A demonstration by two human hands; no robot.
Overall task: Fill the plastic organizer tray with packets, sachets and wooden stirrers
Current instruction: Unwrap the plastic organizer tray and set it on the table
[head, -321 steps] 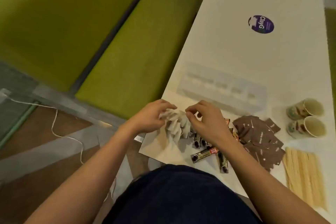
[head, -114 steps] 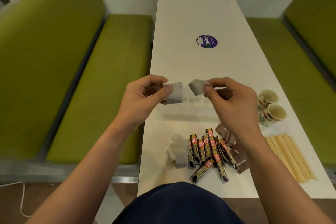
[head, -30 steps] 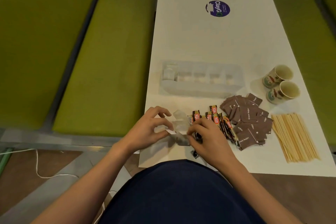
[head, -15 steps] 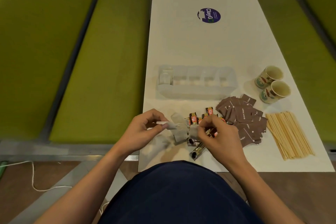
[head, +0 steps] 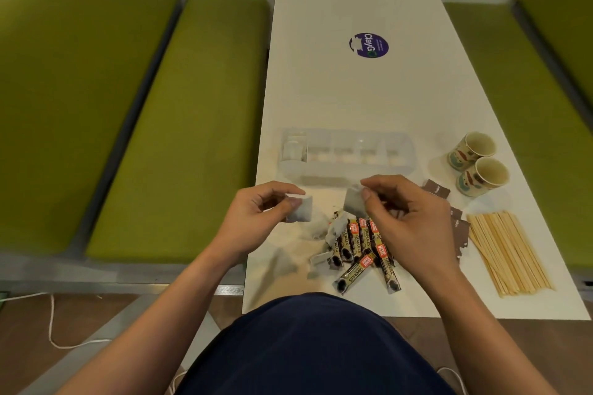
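Tray (head: 353,170): where, and how full? (K.)

Mid-counter (head: 337,90), just beyond both hands. It is clear plastic with a row of compartments. White sachets (head: 293,149) stand in the leftmost one. The rest look empty, but glare makes that uncertain. (M.)

Grips? (K.)

Left grip (head: 256,218) pinches one pale sachet (head: 301,210) between thumb and forefinger. Right grip (head: 410,221) pinches a second sachet (head: 354,202) the same way. Both are held above the counter, apart from each other, near the tray's front wall. (M.)

Failure modes? (K.)

Judgement only:
- The sachets look thin and limp. Pinched near an edge, one could slip, or fold and lodge across a divider.
- The clear walls are hard to read, so a drop could land in the wrong compartment.
- The tray looks light, so a knuckle against its front wall could slide it.
- The right forearm hangs over the coffee sticks (head: 362,247) and partly hides the sugar packets (head: 455,224). A careless sweep could push them off the near edge.
- The loose pile (head: 321,228) of pale sachets lies toward the counter's left edge and could go the same way. (M.)

Surroundings, obstructions? (K.)

Nothing lies between the hands and the tray.
- Stirrers (head: 507,253) lie in a bundle at the right.
- Two cups (head: 478,163) sit beyond the stirrers, right of the tray.
- A purple sticker (head: 369,45) is farther up the counter.
- Green benches (head: 179,125) run along both sides.
- A white cable (head: 51,324) lies on the floor at the left. (M.)
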